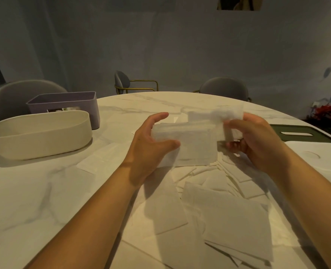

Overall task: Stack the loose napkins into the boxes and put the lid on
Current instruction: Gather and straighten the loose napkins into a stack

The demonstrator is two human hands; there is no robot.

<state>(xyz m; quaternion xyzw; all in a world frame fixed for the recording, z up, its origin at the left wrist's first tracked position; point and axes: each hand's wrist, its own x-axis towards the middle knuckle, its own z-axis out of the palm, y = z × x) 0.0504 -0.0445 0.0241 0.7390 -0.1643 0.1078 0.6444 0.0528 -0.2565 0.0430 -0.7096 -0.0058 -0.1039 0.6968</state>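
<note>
White napkin stack (195,146) held over the pile. Left hand (149,144) grips its left end, thumb in front, fingers curled behind. Right hand (257,142) pinches a blurred napkin (217,115) at the stack's right end; exact finger hold not clear. Loose napkins (228,220) are scattered on the marble table (34,200), below and nearer. Cream box (40,136) far left, purple box (67,105) just behind it. Green lid (304,133) lies flat at right.

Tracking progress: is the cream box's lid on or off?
Off: the cream box stands open-topped, inner wall showing; a green lid lies far right.
</note>
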